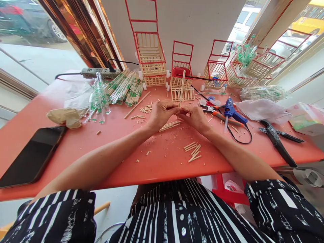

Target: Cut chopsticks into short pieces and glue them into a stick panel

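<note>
A long thin wooden stick (182,88) stands nearly upright over the middle of the table. My left hand (162,114) pinches it near its lower end. My right hand (195,118) meets the left one there, its fingers closed round the same end; the fingertips hide the exact grip. Under and between my hands lie several stick pieces (170,126). Further short cut sticks (193,150) rest nearer the front edge, and a pile of small pieces (146,109) lies left of my left hand. Beyond my hands is a slatted stick panel (182,94).
Small stick carts with red frames (152,50) line the back. Wrapped stick bundles (129,86), a power strip (97,72) and a phone (32,155) are on the left. Pliers (220,115), a blue glue gun (234,113) and a black-handled tool (275,140) lie right on the red table (152,170).
</note>
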The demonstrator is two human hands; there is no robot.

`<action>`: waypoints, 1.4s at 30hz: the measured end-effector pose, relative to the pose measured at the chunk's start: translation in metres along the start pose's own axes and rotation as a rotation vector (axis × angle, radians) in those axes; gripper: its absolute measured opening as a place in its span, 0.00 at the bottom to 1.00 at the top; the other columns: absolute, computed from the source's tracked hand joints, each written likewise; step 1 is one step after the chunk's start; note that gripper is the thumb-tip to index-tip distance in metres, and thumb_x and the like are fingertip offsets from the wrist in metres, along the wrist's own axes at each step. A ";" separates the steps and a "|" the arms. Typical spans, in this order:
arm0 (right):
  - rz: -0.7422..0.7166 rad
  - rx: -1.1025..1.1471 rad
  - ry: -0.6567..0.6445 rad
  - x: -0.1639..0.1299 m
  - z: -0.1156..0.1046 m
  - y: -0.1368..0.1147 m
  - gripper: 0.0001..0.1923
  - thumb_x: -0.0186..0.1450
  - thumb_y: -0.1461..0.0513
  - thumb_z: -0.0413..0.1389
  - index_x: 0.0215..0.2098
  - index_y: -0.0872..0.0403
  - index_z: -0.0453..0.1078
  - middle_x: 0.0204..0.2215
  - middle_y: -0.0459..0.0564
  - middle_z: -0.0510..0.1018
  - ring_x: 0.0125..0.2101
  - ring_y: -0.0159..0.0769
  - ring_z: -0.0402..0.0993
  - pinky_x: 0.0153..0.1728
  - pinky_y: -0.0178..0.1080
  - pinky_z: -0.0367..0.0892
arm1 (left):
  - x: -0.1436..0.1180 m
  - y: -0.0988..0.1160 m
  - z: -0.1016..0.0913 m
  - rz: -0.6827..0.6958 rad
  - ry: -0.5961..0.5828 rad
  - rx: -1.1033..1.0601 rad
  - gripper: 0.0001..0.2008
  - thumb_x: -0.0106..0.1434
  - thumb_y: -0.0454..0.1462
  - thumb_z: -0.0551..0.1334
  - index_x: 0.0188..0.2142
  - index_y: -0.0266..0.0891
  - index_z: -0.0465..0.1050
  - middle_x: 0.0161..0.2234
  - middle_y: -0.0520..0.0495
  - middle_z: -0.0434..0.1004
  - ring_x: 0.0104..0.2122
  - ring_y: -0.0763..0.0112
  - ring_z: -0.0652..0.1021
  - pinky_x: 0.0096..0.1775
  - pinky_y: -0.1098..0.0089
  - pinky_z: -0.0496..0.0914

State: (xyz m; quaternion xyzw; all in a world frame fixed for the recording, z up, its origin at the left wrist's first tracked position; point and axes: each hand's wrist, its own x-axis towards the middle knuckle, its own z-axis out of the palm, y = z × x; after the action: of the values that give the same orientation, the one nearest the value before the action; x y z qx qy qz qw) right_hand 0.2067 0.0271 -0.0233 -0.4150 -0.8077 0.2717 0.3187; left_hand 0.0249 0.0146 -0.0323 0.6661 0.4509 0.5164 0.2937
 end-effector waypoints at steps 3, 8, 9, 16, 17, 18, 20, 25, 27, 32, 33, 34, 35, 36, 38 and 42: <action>0.007 0.041 0.022 0.000 -0.002 -0.005 0.11 0.65 0.56 0.61 0.30 0.55 0.80 0.23 0.44 0.76 0.27 0.31 0.64 0.32 0.35 0.57 | 0.003 0.005 -0.003 -0.017 0.017 -0.053 0.13 0.58 0.46 0.70 0.24 0.40 0.81 0.25 0.49 0.79 0.29 0.67 0.77 0.36 0.66 0.70; 0.059 0.207 -0.155 -0.001 -0.009 -0.018 0.18 0.64 0.50 0.63 0.28 0.57 0.80 0.21 0.43 0.71 0.24 0.28 0.59 0.27 0.35 0.53 | 0.009 0.021 -0.018 -0.169 -0.098 -0.190 0.15 0.53 0.48 0.76 0.25 0.38 0.82 0.23 0.49 0.79 0.24 0.71 0.76 0.31 0.68 0.73; 0.079 0.248 -0.201 -0.001 -0.010 -0.019 0.19 0.64 0.49 0.64 0.28 0.57 0.79 0.20 0.43 0.70 0.24 0.27 0.58 0.27 0.35 0.52 | 0.008 0.024 -0.021 -0.212 -0.133 -0.218 0.16 0.52 0.48 0.77 0.25 0.37 0.82 0.23 0.49 0.79 0.24 0.71 0.75 0.31 0.68 0.73; 0.150 0.383 -0.345 -0.004 -0.008 -0.024 0.25 0.59 0.43 0.68 0.26 0.58 0.76 0.23 0.45 0.73 0.25 0.28 0.63 0.27 0.35 0.55 | -0.010 0.029 -0.024 -0.386 -0.171 -0.444 0.23 0.45 0.52 0.81 0.25 0.37 0.80 0.25 0.47 0.79 0.25 0.73 0.75 0.31 0.67 0.73; 0.145 0.370 -0.348 -0.004 -0.007 -0.024 0.27 0.59 0.42 0.68 0.26 0.58 0.76 0.22 0.44 0.71 0.25 0.28 0.62 0.27 0.35 0.54 | -0.013 0.028 -0.022 -0.392 -0.155 -0.470 0.23 0.46 0.52 0.81 0.25 0.36 0.79 0.25 0.48 0.78 0.25 0.73 0.75 0.31 0.67 0.73; 0.140 0.353 -0.348 -0.005 -0.007 -0.025 0.28 0.59 0.41 0.68 0.25 0.58 0.75 0.21 0.43 0.69 0.25 0.27 0.60 0.27 0.35 0.52 | -0.016 0.028 -0.020 -0.401 -0.139 -0.493 0.24 0.46 0.52 0.81 0.26 0.36 0.79 0.25 0.48 0.78 0.25 0.73 0.75 0.31 0.66 0.73; 0.138 0.317 -0.344 -0.006 -0.005 -0.027 0.30 0.59 0.39 0.66 0.23 0.58 0.72 0.20 0.41 0.64 0.24 0.26 0.56 0.27 0.36 0.49 | -0.021 0.026 -0.016 -0.425 -0.114 -0.529 0.24 0.45 0.52 0.81 0.25 0.36 0.79 0.24 0.49 0.77 0.24 0.73 0.75 0.31 0.67 0.73; 0.151 0.259 -0.352 -0.008 0.000 -0.031 0.34 0.57 0.35 0.64 0.21 0.56 0.68 0.20 0.39 0.57 0.24 0.25 0.51 0.27 0.36 0.47 | -0.028 0.024 -0.015 -0.437 -0.065 -0.541 0.25 0.42 0.52 0.82 0.24 0.34 0.80 0.20 0.51 0.74 0.23 0.77 0.71 0.29 0.72 0.67; 0.138 0.235 -0.348 -0.008 0.002 -0.030 0.35 0.58 0.34 0.63 0.22 0.57 0.69 0.20 0.39 0.58 0.24 0.25 0.52 0.27 0.36 0.48 | -0.028 0.024 -0.016 -0.440 -0.055 -0.543 0.25 0.40 0.52 0.83 0.23 0.33 0.81 0.20 0.51 0.74 0.22 0.78 0.70 0.28 0.73 0.67; 0.039 0.146 -0.350 -0.008 -0.005 -0.029 0.28 0.65 0.41 0.61 0.32 0.58 0.78 0.24 0.45 0.74 0.27 0.30 0.66 0.30 0.36 0.59 | -0.025 0.027 -0.020 -0.450 -0.050 -0.586 0.23 0.39 0.49 0.84 0.23 0.33 0.82 0.20 0.50 0.76 0.22 0.77 0.72 0.28 0.73 0.68; 0.020 0.112 -0.347 -0.007 -0.011 -0.031 0.25 0.66 0.44 0.61 0.36 0.58 0.79 0.28 0.48 0.79 0.30 0.32 0.71 0.32 0.36 0.62 | -0.023 0.027 -0.022 -0.447 -0.038 -0.593 0.22 0.39 0.48 0.84 0.24 0.33 0.83 0.20 0.50 0.76 0.22 0.78 0.72 0.28 0.73 0.68; 0.004 0.067 -0.331 -0.006 -0.021 -0.034 0.22 0.66 0.47 0.62 0.42 0.58 0.80 0.33 0.51 0.83 0.33 0.35 0.75 0.35 0.36 0.66 | -0.022 0.027 -0.024 -0.446 -0.023 -0.597 0.21 0.39 0.47 0.84 0.24 0.33 0.83 0.20 0.50 0.75 0.21 0.78 0.71 0.28 0.73 0.67; -0.011 0.013 -0.305 -0.005 -0.033 -0.038 0.22 0.66 0.49 0.63 0.48 0.57 0.80 0.40 0.54 0.85 0.38 0.37 0.78 0.37 0.37 0.69 | -0.021 0.027 -0.026 -0.445 -0.009 -0.599 0.21 0.39 0.46 0.84 0.24 0.33 0.83 0.20 0.50 0.75 0.21 0.78 0.71 0.28 0.73 0.67; -0.022 -0.055 -0.259 -0.005 -0.048 -0.043 0.24 0.66 0.49 0.63 0.52 0.57 0.79 0.45 0.57 0.85 0.42 0.39 0.80 0.40 0.38 0.71 | -0.019 0.026 -0.029 -0.447 0.005 -0.601 0.20 0.40 0.44 0.84 0.25 0.33 0.83 0.20 0.50 0.75 0.21 0.78 0.71 0.27 0.73 0.67; -0.014 -0.171 -0.113 -0.009 -0.086 -0.054 0.30 0.68 0.46 0.62 0.59 0.58 0.77 0.53 0.60 0.83 0.48 0.41 0.80 0.45 0.40 0.73 | -0.016 0.024 -0.034 -0.455 0.025 -0.607 0.18 0.42 0.42 0.83 0.26 0.33 0.85 0.21 0.49 0.76 0.22 0.78 0.72 0.27 0.74 0.68; 0.137 -0.412 0.153 -0.047 -0.173 -0.055 0.37 0.69 0.42 0.60 0.68 0.52 0.71 0.62 0.59 0.77 0.58 0.45 0.77 0.53 0.44 0.73 | -0.013 0.019 -0.041 -0.484 0.066 -0.597 0.16 0.45 0.41 0.83 0.28 0.34 0.85 0.27 0.47 0.81 0.26 0.77 0.75 0.31 0.74 0.71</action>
State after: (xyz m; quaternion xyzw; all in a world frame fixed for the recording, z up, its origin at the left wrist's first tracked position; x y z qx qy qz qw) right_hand 0.3287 -0.0106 0.1135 -0.5446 -0.7895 0.0900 0.2682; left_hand -0.0091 -0.0083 -0.0093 0.4087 0.4342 0.5620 0.5732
